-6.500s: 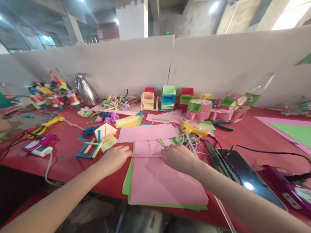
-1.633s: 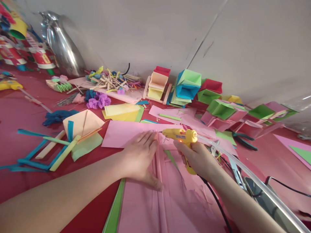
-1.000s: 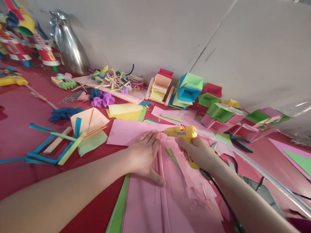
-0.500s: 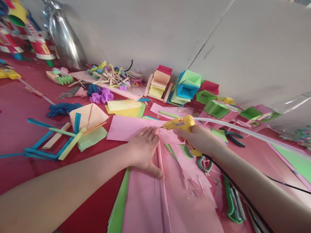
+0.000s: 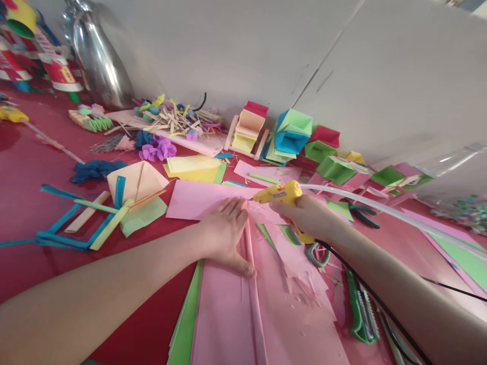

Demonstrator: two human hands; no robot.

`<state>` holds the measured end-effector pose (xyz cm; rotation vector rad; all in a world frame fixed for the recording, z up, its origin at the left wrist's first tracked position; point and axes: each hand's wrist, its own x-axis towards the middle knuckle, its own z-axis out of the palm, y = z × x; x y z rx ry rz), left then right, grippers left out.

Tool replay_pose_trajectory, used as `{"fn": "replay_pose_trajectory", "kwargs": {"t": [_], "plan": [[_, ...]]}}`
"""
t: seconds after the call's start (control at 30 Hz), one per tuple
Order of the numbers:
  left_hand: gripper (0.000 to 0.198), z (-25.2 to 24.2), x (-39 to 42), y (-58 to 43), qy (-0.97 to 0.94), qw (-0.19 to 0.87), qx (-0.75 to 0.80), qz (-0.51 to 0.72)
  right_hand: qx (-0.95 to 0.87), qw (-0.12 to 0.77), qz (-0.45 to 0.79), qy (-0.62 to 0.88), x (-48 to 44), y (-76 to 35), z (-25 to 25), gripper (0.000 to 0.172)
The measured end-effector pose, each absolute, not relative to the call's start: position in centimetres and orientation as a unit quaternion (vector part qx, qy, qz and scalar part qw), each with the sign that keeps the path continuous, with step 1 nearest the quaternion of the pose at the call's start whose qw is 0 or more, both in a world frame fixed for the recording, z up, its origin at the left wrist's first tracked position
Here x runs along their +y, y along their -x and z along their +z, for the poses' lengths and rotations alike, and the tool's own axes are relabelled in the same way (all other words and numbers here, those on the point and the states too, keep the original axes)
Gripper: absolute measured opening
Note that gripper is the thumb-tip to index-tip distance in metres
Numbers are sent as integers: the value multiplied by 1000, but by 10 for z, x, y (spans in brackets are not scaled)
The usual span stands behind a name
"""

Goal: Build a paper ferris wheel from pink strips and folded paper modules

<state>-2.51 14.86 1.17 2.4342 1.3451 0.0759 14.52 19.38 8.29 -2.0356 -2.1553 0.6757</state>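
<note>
My left hand [image 5: 227,235] lies flat on pink paper [image 5: 224,309], fingers stretched out and pressing along a narrow rolled edge [image 5: 255,304]. In my right hand [image 5: 304,215] is a yellow hot glue gun [image 5: 279,193], gripped by its handle. Its nozzle points left and sits by my left fingertips, at the top end of the rolled edge. A long clear glue stick [image 5: 365,203] sticks out of the gun's back. Beneath the nozzle lies another pink sheet [image 5: 190,200]. Green paper [image 5: 185,319] shows under the left side of the pink paper.
Scissors [image 5: 318,255], a green cutter [image 5: 359,309] and pliers [image 5: 364,215] lie to the right, near the gun's black cord. Folded paper boxes [image 5: 292,132] line the wall. A blue paper frame [image 5: 68,238], craft sticks [image 5: 177,119] and a metal jug [image 5: 101,58] are at left.
Both hands and the glue gun keep nearly the same place on the paper. The whole view has shifted slightly.
</note>
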Motion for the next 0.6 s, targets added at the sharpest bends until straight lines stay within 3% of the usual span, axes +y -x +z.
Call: {"fn": "replay_pose_trajectory", "kwargs": {"t": [0.13, 0.47, 0.6], "plan": [[128, 10, 149, 26, -860, 182, 475, 28, -697, 69, 248, 670, 191, -153, 79, 30], [129, 8, 148, 26, -863, 170, 473, 40, -667, 278, 314, 615, 164, -181, 60, 33], [124, 7, 147, 26, -867, 160, 471, 41, -676, 296, 331, 589, 164, -187, 49, 34]]}}
